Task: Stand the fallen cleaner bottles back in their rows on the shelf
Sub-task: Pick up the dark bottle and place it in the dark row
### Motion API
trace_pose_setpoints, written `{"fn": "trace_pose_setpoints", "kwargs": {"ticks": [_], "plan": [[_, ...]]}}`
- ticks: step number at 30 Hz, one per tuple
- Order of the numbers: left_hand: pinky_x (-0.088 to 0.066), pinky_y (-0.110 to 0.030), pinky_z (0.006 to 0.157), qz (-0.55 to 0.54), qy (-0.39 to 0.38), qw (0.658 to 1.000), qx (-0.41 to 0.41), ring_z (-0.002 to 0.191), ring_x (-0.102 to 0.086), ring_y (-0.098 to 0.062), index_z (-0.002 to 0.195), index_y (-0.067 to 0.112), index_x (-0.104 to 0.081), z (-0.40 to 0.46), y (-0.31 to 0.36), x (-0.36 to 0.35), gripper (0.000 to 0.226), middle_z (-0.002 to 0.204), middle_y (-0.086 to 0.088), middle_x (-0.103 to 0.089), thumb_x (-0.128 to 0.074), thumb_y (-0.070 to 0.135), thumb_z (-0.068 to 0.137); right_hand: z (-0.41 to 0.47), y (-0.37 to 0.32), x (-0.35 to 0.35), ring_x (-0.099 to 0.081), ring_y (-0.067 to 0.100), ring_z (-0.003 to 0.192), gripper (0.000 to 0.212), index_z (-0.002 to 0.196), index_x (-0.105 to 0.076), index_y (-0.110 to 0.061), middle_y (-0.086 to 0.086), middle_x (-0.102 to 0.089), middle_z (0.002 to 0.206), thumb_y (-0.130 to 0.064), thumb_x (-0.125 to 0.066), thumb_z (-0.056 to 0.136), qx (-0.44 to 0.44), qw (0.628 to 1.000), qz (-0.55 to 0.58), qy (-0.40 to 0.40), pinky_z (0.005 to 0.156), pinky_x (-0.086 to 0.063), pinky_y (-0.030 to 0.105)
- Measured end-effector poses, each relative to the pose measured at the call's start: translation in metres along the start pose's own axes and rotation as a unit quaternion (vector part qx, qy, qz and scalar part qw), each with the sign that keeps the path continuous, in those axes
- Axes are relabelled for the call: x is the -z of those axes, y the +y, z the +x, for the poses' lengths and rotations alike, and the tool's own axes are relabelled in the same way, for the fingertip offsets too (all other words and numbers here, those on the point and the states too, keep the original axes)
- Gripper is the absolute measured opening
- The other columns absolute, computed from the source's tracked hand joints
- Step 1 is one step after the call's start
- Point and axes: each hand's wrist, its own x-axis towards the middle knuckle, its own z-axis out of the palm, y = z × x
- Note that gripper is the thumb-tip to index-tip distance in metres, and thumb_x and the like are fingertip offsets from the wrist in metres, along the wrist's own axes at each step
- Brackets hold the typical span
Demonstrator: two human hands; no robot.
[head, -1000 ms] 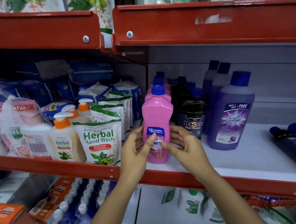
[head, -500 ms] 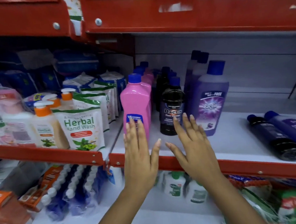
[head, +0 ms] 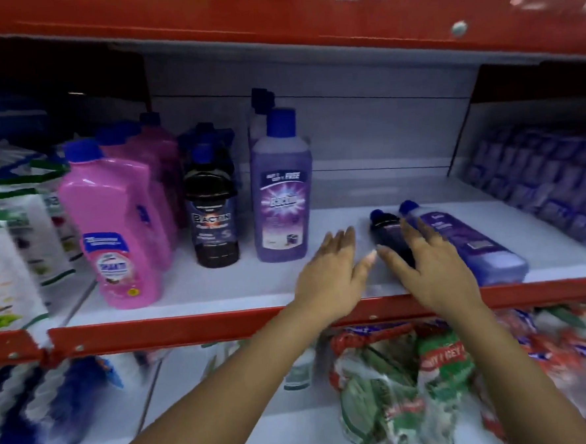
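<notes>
Two cleaner bottles lie on their sides on the white shelf (head: 220, 288): a dark bottle (head: 386, 231) and, to its right, a purple bottle (head: 468, 245), caps pointing to the back. My right hand (head: 424, 265) hovers over the dark bottle with fingers spread, partly hiding it. My left hand (head: 332, 271) is open just left of it, holding nothing. Three rows stand upright to the left: pink bottles (head: 113, 226), dark Bactin bottles (head: 211, 206), and purple Bactin bottles (head: 282, 188).
A red rail (head: 188, 327) edges the shelf front, and a red shelf (head: 272, 13) hangs overhead. Hand wash pouches (head: 9, 256) fill the left bay. Purple packs (head: 550, 192) sit at the right. Bagged goods (head: 415, 386) lie on the lower shelf.
Both hands have let go of the pink bottle, which now stands at the front of its row, and have moved right to the lying bottles. The view has shifted right.
</notes>
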Motion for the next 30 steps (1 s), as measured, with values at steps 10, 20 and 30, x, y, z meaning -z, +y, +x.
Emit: {"fn": "trace_pose_setpoints", "kwargs": {"ticks": [10, 20, 30], "plan": [[-0.053, -0.042, 0.093, -0.408, -0.014, 0.883, 0.232, 0.108, -0.064, -0.035, 0.119, 0.003, -0.058, 0.085, 0.035, -0.054, 0.04, 0.12, -0.019, -0.067, -0.065, 0.026, 0.086, 0.042, 0.025, 0.02, -0.053, 0.039, 0.12, 0.039, 0.129, -0.053, -0.01, 0.022, -0.057, 0.133, -0.032, -0.045, 0.098, -0.063, 0.992, 0.018, -0.109, 0.093, -0.043, 0.041], [-0.052, -0.031, 0.088, -0.496, 0.078, 0.86, 0.091, 0.113, -0.061, -0.025, 0.13, 0.009, -0.053, 0.058, 0.039, -0.024, 0.048, 0.133, -0.008, -0.06, -0.066, -0.001, 0.086, 0.022, 0.021, 0.025, -0.063, 0.023, 0.106, 0.05, 0.128, -0.058, -0.012, 0.005, -0.066, 0.118, -0.015, -0.074, 0.081, -0.106, 0.917, 0.38, 0.054, 0.095, -0.052, 0.046], [-0.047, -0.017, 0.098, -0.435, 0.118, 0.891, -0.058, 0.119, -0.059, -0.006, 0.129, 0.024, -0.051, -0.002, -0.006, 0.033, 0.05, 0.13, 0.003, -0.062, -0.066, 0.002, 0.086, -0.005, -0.04, 0.02, -0.067, 0.01, 0.09, 0.045, 0.117, -0.061, -0.014, -0.013, -0.068, 0.1, -0.004, -0.077, 0.076, -0.052, 0.81, 0.584, 0.004, 0.067, -0.051, 0.015]]}}
